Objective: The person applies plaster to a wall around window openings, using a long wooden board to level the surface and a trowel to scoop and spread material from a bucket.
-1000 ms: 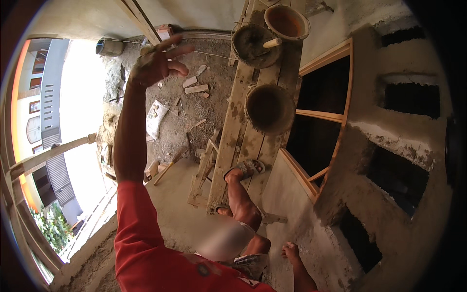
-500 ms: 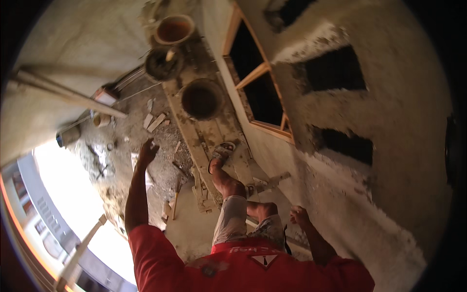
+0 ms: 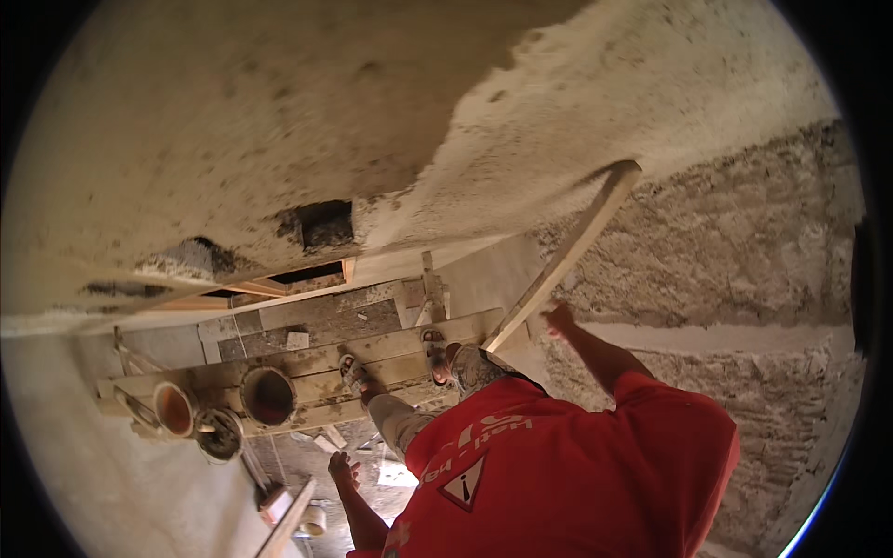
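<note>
My left hand [image 3: 344, 471] hangs low beside the plank scaffold, its fingers loosely bent and apart, holding nothing. Out to the right, my right hand [image 3: 560, 320] is raised next to a slanting wooden pole [image 3: 575, 249], with a gap between them. Its fingers are loosely bent and I see nothing in them. Both my sandaled feet stand on the scaffold planks [image 3: 405, 346]. Farther left on the boards sit a dark round bucket [image 3: 268, 394], a bucket with reddish contents [image 3: 174, 409] and a mortar-smeared bucket [image 3: 219, 434] with a pale handle sticking out.
A partly plastered wall [image 3: 279, 112] runs alongside, with a square hole [image 3: 326, 224] and a wooden window frame [image 3: 260, 287]. Rough masonry [image 3: 716, 232] is at the right. Below lie wood scraps [image 3: 327, 441], a pale bucket [image 3: 313, 521] and a slanting board [image 3: 286, 523].
My view and body have turned to the right. The wall now fills the top and the slanting pole has come into view. Both my feet now show on the planks.
</note>
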Motion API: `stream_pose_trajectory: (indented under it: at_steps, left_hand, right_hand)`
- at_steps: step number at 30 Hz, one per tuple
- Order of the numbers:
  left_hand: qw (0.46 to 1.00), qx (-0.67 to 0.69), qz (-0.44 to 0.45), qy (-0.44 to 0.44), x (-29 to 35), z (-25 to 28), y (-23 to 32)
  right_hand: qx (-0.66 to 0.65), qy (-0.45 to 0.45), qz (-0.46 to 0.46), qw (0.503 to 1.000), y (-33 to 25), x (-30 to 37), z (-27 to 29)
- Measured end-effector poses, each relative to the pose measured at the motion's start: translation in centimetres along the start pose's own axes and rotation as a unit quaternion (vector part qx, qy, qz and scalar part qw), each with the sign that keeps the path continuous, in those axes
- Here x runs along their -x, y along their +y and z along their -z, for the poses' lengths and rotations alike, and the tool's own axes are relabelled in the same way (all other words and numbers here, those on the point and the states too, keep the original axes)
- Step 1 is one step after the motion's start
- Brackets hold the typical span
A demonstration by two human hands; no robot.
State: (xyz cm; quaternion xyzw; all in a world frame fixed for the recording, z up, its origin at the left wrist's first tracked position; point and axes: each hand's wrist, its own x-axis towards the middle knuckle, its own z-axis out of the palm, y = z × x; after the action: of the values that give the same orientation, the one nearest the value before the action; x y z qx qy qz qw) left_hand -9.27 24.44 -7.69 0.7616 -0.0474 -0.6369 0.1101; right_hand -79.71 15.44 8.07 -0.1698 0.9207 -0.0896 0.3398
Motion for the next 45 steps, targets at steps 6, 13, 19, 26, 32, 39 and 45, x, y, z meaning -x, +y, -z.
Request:
stream_pose_trajectory:
  at_steps: [6, 13, 19, 26, 32, 39, 45]
  left_hand:
    - [0.994, -0.001, -0.106, 0.026, 4.5, 0.9, 10.0]
    - [0.984, 0.002, -0.165, 0.059, 12.9, -0.8, 14.3]
    - [0.975, 0.052, -0.214, 0.035, 16.1, -4.2, 12.9]
    - [0.905, -0.105, -0.412, -0.004, 13.2, -11.3, 10.8]
    - [0.948, 0.033, -0.237, -0.211, 11.8, -22.3, 16.7]
    - [0.845, 0.434, -0.051, -0.309, 15.2, -32.0, 25.3]
    - [0.807, 0.544, -0.103, -0.205, 13.2, -30.7, 28.4]
  right_hand:
    - [-0.100, 0.252, 0.110, 0.956, -3.4, -5.3, 9.4]
    - [-0.166, 0.298, 0.145, 0.929, -10.7, -11.0, 6.4]
    - [-0.016, 0.332, 0.078, 0.940, -5.5, -15.4, 7.7]
    - [-0.310, 0.098, 0.347, 0.880, -10.9, 0.1, 11.2]
    - [-0.432, -0.014, 0.375, 0.820, -15.9, 8.0, 18.0]
    - [-0.571, -0.241, 0.441, 0.649, -13.8, 7.3, 21.2]
    - [-0.603, -0.350, 0.396, 0.598, -14.5, 9.0, 17.9]
